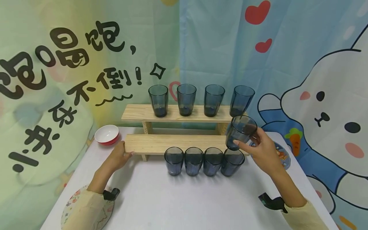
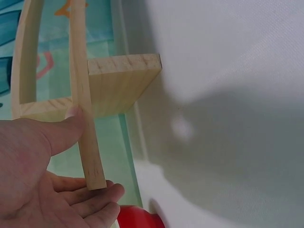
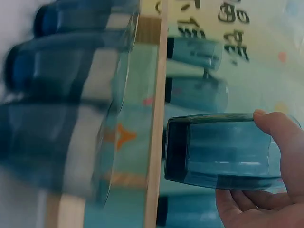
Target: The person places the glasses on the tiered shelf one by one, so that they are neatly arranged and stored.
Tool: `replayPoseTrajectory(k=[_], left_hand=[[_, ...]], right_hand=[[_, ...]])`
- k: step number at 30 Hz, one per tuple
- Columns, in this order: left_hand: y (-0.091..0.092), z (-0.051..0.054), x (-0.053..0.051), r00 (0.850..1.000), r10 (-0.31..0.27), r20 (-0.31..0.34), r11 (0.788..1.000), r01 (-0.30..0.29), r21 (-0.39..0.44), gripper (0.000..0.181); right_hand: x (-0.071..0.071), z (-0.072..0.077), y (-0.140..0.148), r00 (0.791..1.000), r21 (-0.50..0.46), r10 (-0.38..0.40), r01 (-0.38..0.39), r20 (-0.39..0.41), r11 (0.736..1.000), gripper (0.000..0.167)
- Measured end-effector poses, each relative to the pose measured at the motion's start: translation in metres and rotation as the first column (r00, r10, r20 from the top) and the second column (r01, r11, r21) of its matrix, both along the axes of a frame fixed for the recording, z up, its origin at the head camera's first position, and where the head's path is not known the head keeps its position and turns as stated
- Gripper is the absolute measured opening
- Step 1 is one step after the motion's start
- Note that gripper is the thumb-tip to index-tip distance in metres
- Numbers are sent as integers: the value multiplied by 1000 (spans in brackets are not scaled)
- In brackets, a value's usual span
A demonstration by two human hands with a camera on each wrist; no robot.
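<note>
Lying nearest, partly under the left sleeve (image 1: pixel 81 210): a patterned plate (image 1: pixel 105 216). Next, four blue-tinted glass tumblers (image 1: pixel 193 164) in a row, along the front of the lower wooden shelf (image 1: pixel 175 143). Left hand (image 1: pixel 116 157) holding that shelf's left end, thumb against the board. Right hand (image 1: pixel 264 151) grasping a fifth tumbler (image 1: pixel 241 130) between thumb and fingers, mouth up, over the shelf's right end; cannot tell if base touches board. Blue plate (image 1: pixel 286 163) partly behind right hand. Bowl (image 1: pixel 107 140), red outside, white inside, beyond left hand. Farther: upper wooden shelf (image 1: pixel 135 112), four matching tumblers (image 1: pixel 186 102) standing on it. Tabletop (image 1: pixel 172 204) white. Behind: printed cloth backdrop (image 1: pixel 212 48), black lettering, red hearts, white rabbit (image 1: pixel 313 76).
</note>
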State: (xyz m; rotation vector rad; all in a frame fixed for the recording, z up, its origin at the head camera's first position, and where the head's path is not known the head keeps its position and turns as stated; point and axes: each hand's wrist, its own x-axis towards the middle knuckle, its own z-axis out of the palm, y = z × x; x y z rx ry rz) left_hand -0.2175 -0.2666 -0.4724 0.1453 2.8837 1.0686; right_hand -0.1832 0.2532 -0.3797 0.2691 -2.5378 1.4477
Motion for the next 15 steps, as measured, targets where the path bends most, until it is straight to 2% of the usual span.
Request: replayPoseTrajectory(k=[7, 15], left_hand=[[0, 1, 0, 1000, 0, 12, 1000, 0, 2, 67], [-1, 0, 1, 1000, 8, 4, 1000, -8, -1, 66]], right_hand=[[-17, 10, -57, 986, -82, 158, -154, 47, 985, 77], [-31, 20, -127, 937, -148, 345, -334, 52, 931, 71]])
